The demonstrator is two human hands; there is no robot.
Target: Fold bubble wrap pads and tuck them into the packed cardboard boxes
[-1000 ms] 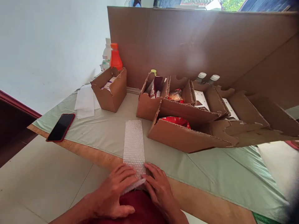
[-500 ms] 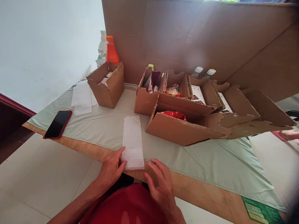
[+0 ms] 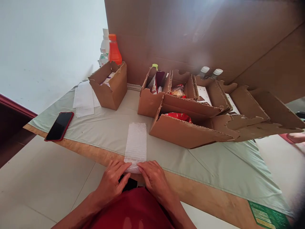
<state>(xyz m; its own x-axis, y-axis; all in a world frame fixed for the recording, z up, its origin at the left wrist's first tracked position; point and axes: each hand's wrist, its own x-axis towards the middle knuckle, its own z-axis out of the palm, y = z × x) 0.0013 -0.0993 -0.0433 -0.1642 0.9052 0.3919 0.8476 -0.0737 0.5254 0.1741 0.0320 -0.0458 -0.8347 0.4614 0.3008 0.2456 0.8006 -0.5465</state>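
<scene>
A strip of bubble wrap (image 3: 136, 140) lies lengthwise on the cloth, its near end curled up over the table's front edge. My left hand (image 3: 113, 178) grips the left corner of that end, thumb below and fingers above. On the opposite corner, my right hand (image 3: 154, 178) is closed on the wrap in the same way, its thumb partly hidden. Between the hands the wrap looks bunched into a small fold.
Open cardboard boxes (image 3: 190, 132) holding packets stand to the right. Another cardboard box (image 3: 111, 92) is at the left, near white sheets (image 3: 84, 100), a phone (image 3: 59, 126) and an orange bottle (image 3: 114, 52). A person's hand (image 3: 295, 138) shows at far right.
My right hand has moved left and closed on the wrap's near end. My left hand has shifted slightly down. The near end, flat before, is now curled up.
</scene>
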